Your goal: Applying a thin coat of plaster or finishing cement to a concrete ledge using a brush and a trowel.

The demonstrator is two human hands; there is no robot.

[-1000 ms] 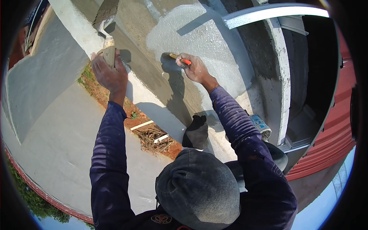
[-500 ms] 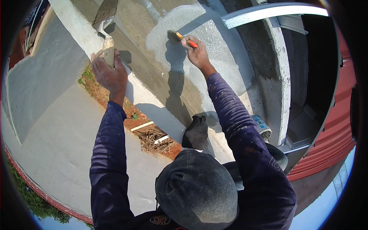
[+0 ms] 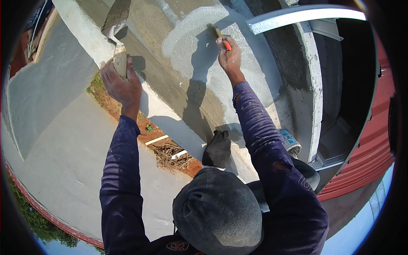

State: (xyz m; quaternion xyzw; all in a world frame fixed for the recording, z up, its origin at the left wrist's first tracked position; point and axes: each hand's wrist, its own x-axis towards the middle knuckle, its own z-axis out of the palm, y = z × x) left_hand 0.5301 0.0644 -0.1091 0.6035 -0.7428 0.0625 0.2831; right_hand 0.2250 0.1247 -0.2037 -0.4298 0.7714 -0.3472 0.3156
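My left hand is closed around the pale handle of a trowel. The trowel's grey, mortar-coated blade points away from me, over the light ledge at the far left. Between the fingers of my right hand is a paintbrush with an orange-tipped handle. Its bristles point far and to the left, at the wet grey patch on the cement surface; shadow makes it hard to tell whether they touch. The wet patch shines where sunlight hits it.
A blue bucket with grey stuff inside stands by my right forearm. A metal bar juts in at the far right, near a rough concrete edge. My dark shoe rests on the cement. Left lies a strip of soil.
My right hand has moved the brush to the right and farther away across the wet patch. My left hand and the trowel have barely shifted.
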